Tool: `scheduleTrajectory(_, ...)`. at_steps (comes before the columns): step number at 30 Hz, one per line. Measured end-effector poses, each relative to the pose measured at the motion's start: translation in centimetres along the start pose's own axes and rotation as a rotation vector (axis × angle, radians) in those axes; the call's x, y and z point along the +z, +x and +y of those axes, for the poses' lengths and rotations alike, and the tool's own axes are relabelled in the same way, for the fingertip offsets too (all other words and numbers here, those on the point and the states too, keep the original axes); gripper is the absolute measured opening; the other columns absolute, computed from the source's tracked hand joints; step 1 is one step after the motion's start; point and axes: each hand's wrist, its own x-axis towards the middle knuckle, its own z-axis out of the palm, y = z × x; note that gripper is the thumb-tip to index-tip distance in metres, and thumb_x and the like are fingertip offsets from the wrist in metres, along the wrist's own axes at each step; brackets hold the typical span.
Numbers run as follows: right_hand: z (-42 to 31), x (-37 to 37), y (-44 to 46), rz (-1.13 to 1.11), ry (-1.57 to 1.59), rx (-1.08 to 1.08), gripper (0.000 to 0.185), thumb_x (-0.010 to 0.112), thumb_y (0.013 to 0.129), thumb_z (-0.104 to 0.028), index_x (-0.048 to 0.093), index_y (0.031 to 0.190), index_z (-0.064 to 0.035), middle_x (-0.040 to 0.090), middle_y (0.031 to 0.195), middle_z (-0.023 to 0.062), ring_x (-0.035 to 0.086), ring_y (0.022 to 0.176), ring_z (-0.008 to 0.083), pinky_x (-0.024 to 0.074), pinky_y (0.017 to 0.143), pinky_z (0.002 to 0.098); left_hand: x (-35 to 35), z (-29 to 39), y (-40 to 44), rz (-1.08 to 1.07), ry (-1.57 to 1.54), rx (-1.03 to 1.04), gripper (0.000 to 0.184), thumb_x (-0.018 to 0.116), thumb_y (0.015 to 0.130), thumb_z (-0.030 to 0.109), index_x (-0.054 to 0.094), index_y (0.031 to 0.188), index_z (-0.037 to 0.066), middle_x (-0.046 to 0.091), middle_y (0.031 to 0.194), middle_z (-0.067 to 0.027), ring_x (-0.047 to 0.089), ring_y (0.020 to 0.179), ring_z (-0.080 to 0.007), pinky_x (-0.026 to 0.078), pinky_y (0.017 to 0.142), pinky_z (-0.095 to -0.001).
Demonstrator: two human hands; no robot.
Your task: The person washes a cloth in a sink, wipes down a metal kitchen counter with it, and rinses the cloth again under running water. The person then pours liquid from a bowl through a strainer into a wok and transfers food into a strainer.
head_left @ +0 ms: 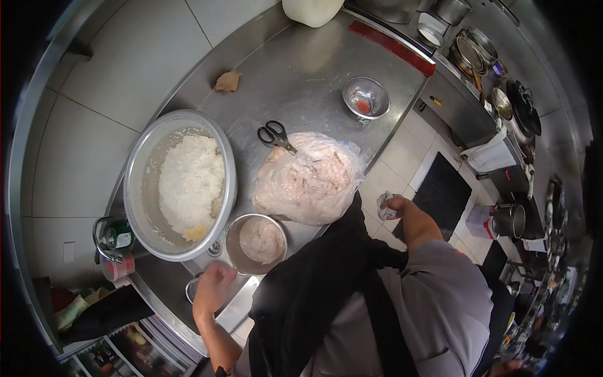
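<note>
My left hand point(213, 286) is beside a metal pot point(230, 242) that holds a pale pink, ground-meat-like mass point(262, 240). Its fingers are blurred, so I cannot tell whether it is open or closed. Held out to the right over the floor, my right hand point(397, 205) is closed around a crumpled whitish wad point(384, 207); its material is unclear. A clear plastic bag of pale pink raw meat point(308, 182) rests on the steel counter, with black-handled scissors point(274, 134) at its far edge. Left of it stands a large grey tub point(139, 188) of white rice-like grains point(191, 182).
A small metal bowl point(366, 97) with red residue sits near the counter's right edge. Brown scrap point(227, 81) and a white container point(311, 11) are farther back. Pans point(471, 53) line the right side. A black mat point(445, 188) covers some floor.
</note>
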Motion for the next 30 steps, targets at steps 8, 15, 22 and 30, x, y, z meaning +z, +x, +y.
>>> scheduleTrajectory(8, -2.7, -10.2, 4.2, -0.124, -0.004, -0.097, 0.04, 0.078, 0.075, -0.009, 0.065, 0.113, -0.0088, 0.071, 0.1, 0.0119, 0.071, 0.084, 0.0281, 0.0612, 0.068, 0.046, 5.5, 11.8, 3.4, -0.149, -0.164, -0.094, 0.029, 0.07, 0.094, 0.029, 0.059, 0.088, 0.003, 0.061, 0.071, -0.0016, 0.054, 0.061, -0.0093, 0.043, 0.054, -0.0275)
scheduleTrajectory(15, 0.1, -22.1, 9.7, -0.047, 0.224, -0.029, 0.051, 0.077, 0.075, -0.006, 0.06, 0.123, -0.0115, 0.068, 0.107, 0.0118, 0.069, 0.093, 0.0278, 0.0607, 0.07, 0.0467, 12.3, 23.1, 8.0, -0.222, 0.046, -0.128, 0.029, 0.07, 0.092, 0.032, 0.063, 0.091, 0.004, 0.068, 0.075, -0.0057, 0.06, 0.066, -0.0136, 0.048, 0.061, -0.0311)
scheduleTrajectory(22, 5.9, -30.3, 8.4, -0.036, 0.638, -0.11, 0.041, 0.076, 0.08, -0.009, 0.064, 0.119, -0.0108, 0.07, 0.105, 0.0093, 0.071, 0.091, 0.0261, 0.0623, 0.07, 0.0417, 19.6, 40.2, 13.7, -0.387, -0.074, 0.153, 0.016, 0.065, 0.095, 0.018, 0.059, 0.097, 0.003, 0.064, 0.078, -0.0034, 0.051, 0.061, -0.0068, 0.04, 0.051, -0.0224)
scheduleTrajectory(30, 7.3, -41.2, 4.0, 0.01, 1.192, -0.497, 0.044, 0.079, 0.087, -0.019, 0.06, 0.125, -0.008, 0.069, 0.108, 0.0108, 0.07, 0.094, 0.0261, 0.0632, 0.074, 0.0469, 32.5, 53.2, 21.0, -0.736, 0.219, 0.3, 0.025, 0.065, 0.095, 0.023, 0.057, 0.107, 0.002, 0.069, 0.088, -0.0083, 0.059, 0.059, -0.0117, 0.044, 0.052, -0.0258)
